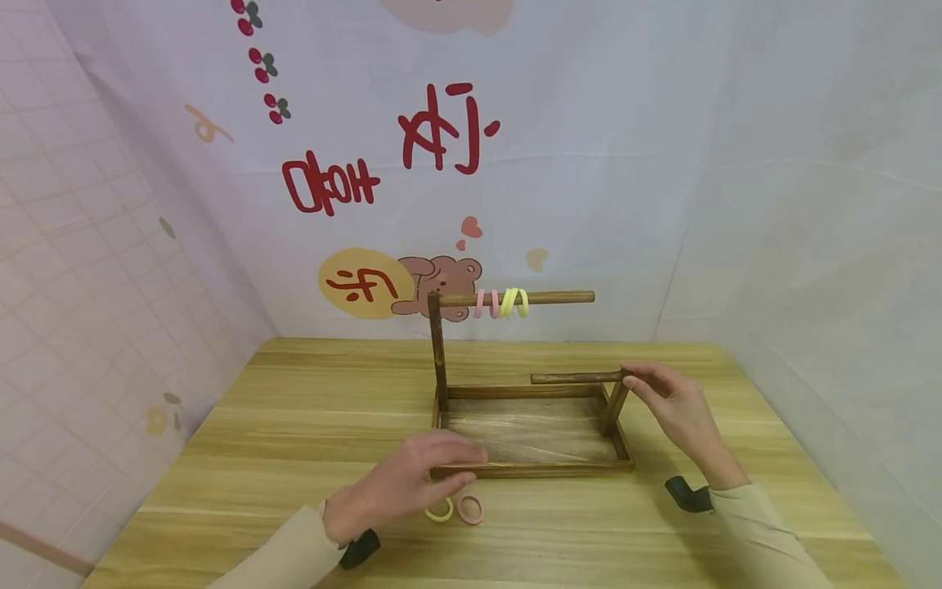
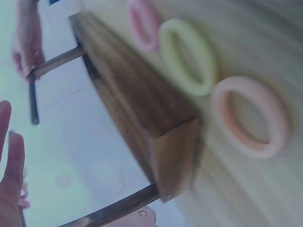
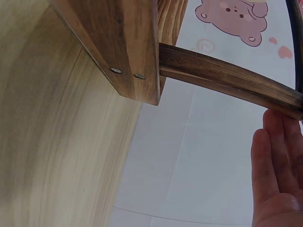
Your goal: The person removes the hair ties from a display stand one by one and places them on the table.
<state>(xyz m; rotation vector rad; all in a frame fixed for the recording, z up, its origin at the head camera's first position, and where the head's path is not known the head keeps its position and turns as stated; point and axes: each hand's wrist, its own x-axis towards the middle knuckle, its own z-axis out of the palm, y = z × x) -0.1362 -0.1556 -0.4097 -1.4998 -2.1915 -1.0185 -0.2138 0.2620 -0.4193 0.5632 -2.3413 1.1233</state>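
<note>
A printed white cloth wall (image 1: 589, 147) backs the wood-grained surface (image 1: 309, 409). There stands the dark wooden rack (image 1: 530, 429), probably light yet stiff, best lifted by its tray rim (image 1: 533, 470), since one-ended bars could work loose. The right hand (image 1: 680, 409) pinches the shorter post's top corner; the left hand (image 1: 412, 478) is at the near-left corner, fingers extended, apparently holding nothing (whether it touches the rim I cannot tell). Several hanging rings (image 1: 508, 304) encircle the upper bar (image 1: 562, 297); three loose rings (image 2: 208, 64) lie before the tray, likely light, soft, easily pinched across the band.
</note>
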